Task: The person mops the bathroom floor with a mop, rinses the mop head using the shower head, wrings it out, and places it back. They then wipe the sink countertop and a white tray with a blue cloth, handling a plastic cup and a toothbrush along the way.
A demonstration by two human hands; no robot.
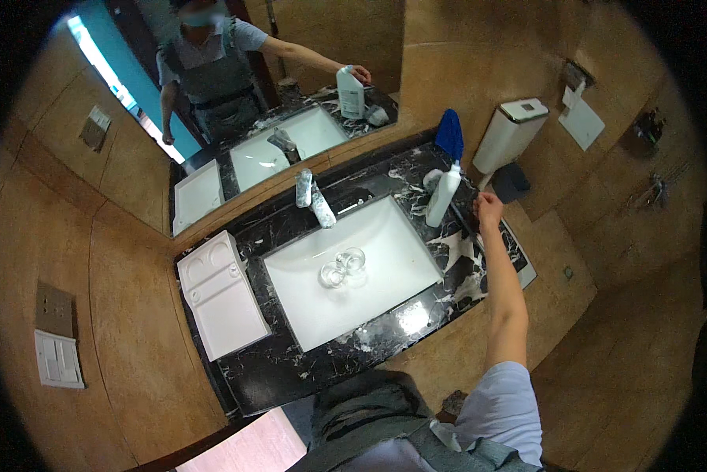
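Note:
My right hand [489,209] reaches out over the right end of the black marble counter [455,256]. Its fingers are curled closed, and I cannot make out what, if anything, they hold. Just left of it a white bottle [444,198] stands on the counter, with a small greyish object [432,181] behind it. A thin dark strip [465,220] lies between bottle and hand. Two clear glasses [331,275] rest close together in the white sink [298,315]. My left hand appears only as a reflection in the mirror [314,47], hanging low; its fingers are too small to read.
A metal faucet [322,206] stands behind the sink. Left of it lies a white compartmented tray [227,315]. A blue cloth [449,135] is by the mirror's right edge. On the right are a white wall box [512,134] and a dark rounded object [511,182].

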